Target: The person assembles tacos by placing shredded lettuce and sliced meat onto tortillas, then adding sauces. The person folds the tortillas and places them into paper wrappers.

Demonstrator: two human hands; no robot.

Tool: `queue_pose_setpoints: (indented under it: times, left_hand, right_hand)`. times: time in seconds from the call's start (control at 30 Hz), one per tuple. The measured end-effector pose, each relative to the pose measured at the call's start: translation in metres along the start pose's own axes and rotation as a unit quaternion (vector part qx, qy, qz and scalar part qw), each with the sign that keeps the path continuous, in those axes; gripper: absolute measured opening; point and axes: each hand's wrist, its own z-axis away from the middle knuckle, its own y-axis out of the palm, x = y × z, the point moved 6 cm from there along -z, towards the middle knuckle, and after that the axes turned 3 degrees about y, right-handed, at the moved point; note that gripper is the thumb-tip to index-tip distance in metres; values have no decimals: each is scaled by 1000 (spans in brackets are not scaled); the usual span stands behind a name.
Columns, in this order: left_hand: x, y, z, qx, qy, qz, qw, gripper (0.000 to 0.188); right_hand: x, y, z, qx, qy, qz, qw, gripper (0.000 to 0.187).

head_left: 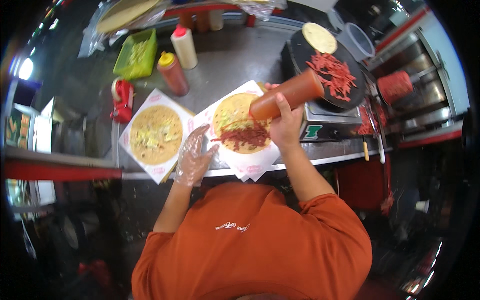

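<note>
My right hand (289, 124) grips a squeeze bottle (295, 94) of orange-red sauce, tipped with its narrow end down over the right flatbread (235, 106). Shredded meat (245, 138) lies across that flatbread on top of pale shredded vegetable, with thin lines of red sauce over it. In a clear plastic glove, my left hand (193, 159) has its fingers apart at the left edge of the white paper sheet (257, 162) beneath. Left of it, another flatbread (156, 135) topped with pale shreds rests on its own printed paper.
A round black griddle (300, 55) at right carries reddish meat strips (332, 75) and a flatbread (320, 38). Knives (381, 142) lie beside it. Behind the papers stand a yellow-capped bottle (173, 75), a red-capped bottle (185, 47), a green basket (145, 70) and a red tape dispenser (121, 102).
</note>
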Motion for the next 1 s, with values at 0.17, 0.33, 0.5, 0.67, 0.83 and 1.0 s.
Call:
queue_pose_setpoints:
  times: [0.17, 0.33, 0.5, 0.67, 0.83, 1.0]
  left_hand:
    - [43, 26, 22, 9, -72, -73, 995, 41]
    - [51, 32, 3, 75, -63, -80, 992, 26]
    - [44, 28, -6, 130, -133, -90, 978, 18]
    - [14, 32, -36, 114, -91, -19, 989, 20]
    - [-18, 40, -49, 37, -64, 93, 993, 25]
    - [-42, 91, 6, 260, -310, 434, 805, 34]
  right_hand:
    - [-34, 23, -4, 30, 124, 66, 990, 64]
    - [-37, 22, -7, 46, 64, 83, 993, 59]
    - [4, -15, -11, 2, -63, 16, 998, 55]
    - [33, -30, -7, -19, -32, 244, 969, 49]
    - [41, -40, -8, 1, 13, 182, 983, 42]
    - [64, -56, 2, -25, -117, 130, 984, 43]
